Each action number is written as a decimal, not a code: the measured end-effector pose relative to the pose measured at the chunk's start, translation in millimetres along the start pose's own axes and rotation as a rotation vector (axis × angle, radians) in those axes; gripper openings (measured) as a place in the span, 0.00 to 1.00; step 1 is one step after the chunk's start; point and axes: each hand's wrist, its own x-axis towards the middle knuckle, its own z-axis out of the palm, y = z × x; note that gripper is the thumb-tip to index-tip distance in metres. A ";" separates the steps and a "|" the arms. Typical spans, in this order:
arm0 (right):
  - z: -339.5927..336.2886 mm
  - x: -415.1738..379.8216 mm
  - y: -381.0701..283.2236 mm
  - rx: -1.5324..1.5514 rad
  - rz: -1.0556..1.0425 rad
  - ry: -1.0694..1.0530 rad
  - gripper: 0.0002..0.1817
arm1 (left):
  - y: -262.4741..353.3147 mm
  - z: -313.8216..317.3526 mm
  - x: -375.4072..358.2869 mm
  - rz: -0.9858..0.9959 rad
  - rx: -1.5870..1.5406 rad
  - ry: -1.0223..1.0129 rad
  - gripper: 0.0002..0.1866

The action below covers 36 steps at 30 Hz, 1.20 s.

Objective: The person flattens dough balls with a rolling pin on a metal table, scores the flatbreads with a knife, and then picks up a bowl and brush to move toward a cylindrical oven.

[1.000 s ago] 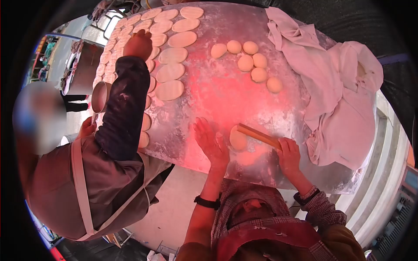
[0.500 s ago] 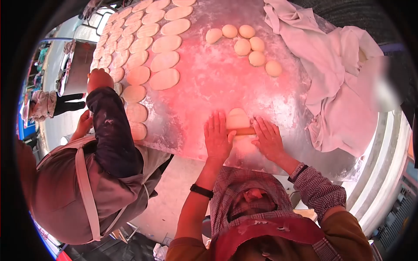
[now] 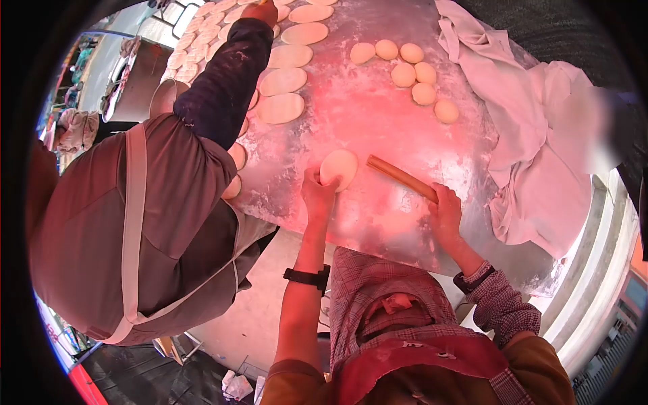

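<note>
Gripping the near edge of a flat dough piece [image 3: 339, 166], the left hand [image 3: 319, 191] has its thumb laid over the top and its fingers at the left side; how far they reach underneath cannot be told. The piece lies just beyond that hand, slightly oval, its longer axis running away from the person. The right hand [image 3: 445, 210] is closed around the near end of a rolling pin [image 3: 401, 177] — the pin slants forward and left, its free tip pointing toward the dough but apart from it. Between dough and tip is a narrow gap; whether the pin touches the floured surface [image 3: 395, 135] is unclear. So the left hand is at the dough, the right well off to its side.

Rows of rolled ovals [image 3: 281, 109] lie ahead to the left, partly hidden by a co-worker's sleeve [image 3: 226, 74]. Round dough balls [image 3: 403, 75] sit farther forward, right of centre, and a crumpled cloth [image 3: 540, 142] covers the right side — neither stands between the hands.
</note>
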 end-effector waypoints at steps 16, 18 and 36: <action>83.8 147.4 -74.7 -0.203 -0.342 -0.155 0.41 | 27.1 0.9 63.0 0.574 0.919 0.003 0.40; 66.0 82.7 -60.5 -0.112 -0.466 -0.235 0.43 | 1.2 -19.2 -9.1 0.575 0.858 -0.141 0.44; 25.1 14.1 -42.6 0.144 -0.104 -0.051 0.27 | -15.0 -32.5 -4.7 -0.224 -0.161 -0.009 0.15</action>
